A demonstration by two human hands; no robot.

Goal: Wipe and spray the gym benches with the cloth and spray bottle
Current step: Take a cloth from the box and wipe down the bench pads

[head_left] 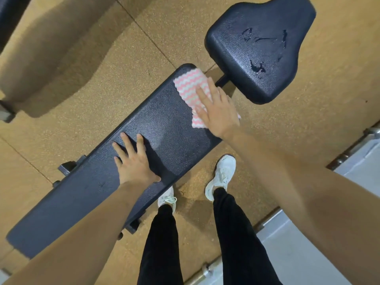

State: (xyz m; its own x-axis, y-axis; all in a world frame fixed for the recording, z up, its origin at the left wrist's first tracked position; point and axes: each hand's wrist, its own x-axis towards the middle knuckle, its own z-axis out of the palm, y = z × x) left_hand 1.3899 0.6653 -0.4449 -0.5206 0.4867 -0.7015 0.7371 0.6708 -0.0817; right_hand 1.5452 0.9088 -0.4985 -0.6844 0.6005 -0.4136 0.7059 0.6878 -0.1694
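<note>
A long black bench pad (98, 190) runs diagonally from the lower left to the centre. My left hand (133, 161) rests flat on its middle with the fingers spread. A pink-and-white zigzag cloth (188, 82) lies on the pad's far end. My right hand (217, 111) presses flat on the cloth with straight fingers. Beyond the gap sits the black seat pad (261, 48), with wet streaks and droplets on its surface. No spray bottle is in view.
Brown speckled rubber floor (98, 83) surrounds the bench. My legs in black trousers and white shoes (223, 173) stand just right of the pad. A metal bar (349, 149) and a pale surface lie at the right. Another dark bench edge (12, 17) shows at the upper left.
</note>
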